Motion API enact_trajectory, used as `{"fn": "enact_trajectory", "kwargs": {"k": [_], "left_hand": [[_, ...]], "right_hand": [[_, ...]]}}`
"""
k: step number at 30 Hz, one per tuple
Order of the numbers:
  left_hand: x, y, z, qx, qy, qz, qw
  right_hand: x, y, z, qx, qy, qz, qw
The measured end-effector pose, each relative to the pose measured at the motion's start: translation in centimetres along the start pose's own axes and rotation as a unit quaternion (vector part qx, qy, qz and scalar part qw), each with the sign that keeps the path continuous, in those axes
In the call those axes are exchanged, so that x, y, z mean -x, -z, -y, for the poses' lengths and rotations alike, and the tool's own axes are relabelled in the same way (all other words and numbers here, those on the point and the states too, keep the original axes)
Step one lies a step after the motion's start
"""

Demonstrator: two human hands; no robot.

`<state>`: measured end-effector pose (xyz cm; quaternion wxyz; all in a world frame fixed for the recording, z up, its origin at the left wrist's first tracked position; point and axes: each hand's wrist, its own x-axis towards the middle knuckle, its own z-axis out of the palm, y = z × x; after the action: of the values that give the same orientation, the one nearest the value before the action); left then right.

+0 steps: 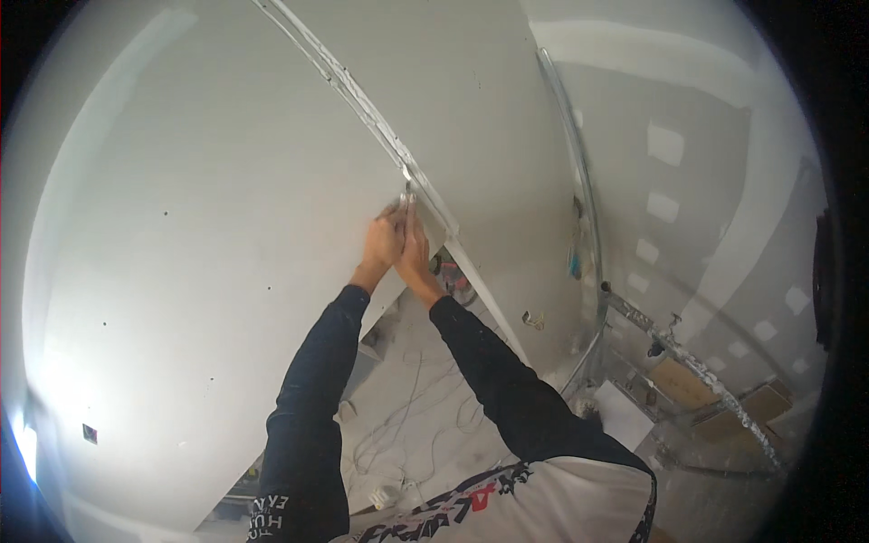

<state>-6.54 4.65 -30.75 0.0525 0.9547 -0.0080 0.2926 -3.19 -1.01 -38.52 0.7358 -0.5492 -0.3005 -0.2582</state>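
Note:
Both arms reach forward to a long joint strip smeared with white compound, which runs diagonally across the pale boards. My left hand is closed at the lower end of the smeared stretch. Pressed against it, my right hand is closed too. Between the fingers of both hands sits a slim tool with a light, shiny tip touching the strip. Its exact kind is too small to tell, and the fingers hide its grip. Below the hands, the strip continues as a bare pale edge.
A large pale board with dark screw dots fills the left. Loose cables lie on the dusty floor. At right stand a compound-spattered metal bar, cardboard and a patched wall. Wires poke from a wall opening.

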Motion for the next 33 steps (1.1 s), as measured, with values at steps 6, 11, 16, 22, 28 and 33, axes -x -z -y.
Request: {"fn": "enact_trajectory", "kwargs": {"k": [6, 11, 16, 22, 28, 33], "left_hand": [[-2.5, 2.8, -1.1, 0.009, 0.018, -0.076, 0.997], [-3.4, 2.6, -0.5, 0.031, 0.000, -0.084, 0.996], [-0.5, -1.4, -0.2, 0.050, -0.017, -0.090, 0.995], [0.4, -1.9, -1.0, 0.052, -0.038, -0.084, 0.994], [-2.9, 1.3, -0.1, 0.017, -0.030, -0.104, 0.994], [-2.3, 0.5, -0.4, 0.013, 0.033, -0.041, 0.999]], "right_hand": [[-4.0, -1.3, 0.9, 0.019, 0.060, -0.025, 0.998], [-4.0, -2.2, 0.7, -0.034, -0.006, 0.003, 0.999], [-0.5, -0.3, -1.8, -0.022, 0.014, 0.008, 1.000], [0.0, 1.4, -1.6, -0.002, 0.014, -0.004, 1.000], [-4.0, -1.6, 0.2, 0.018, 0.023, -0.004, 1.000], [-2.4, -1.2, -0.6, -0.026, -0.075, 0.044, 0.996]]}}
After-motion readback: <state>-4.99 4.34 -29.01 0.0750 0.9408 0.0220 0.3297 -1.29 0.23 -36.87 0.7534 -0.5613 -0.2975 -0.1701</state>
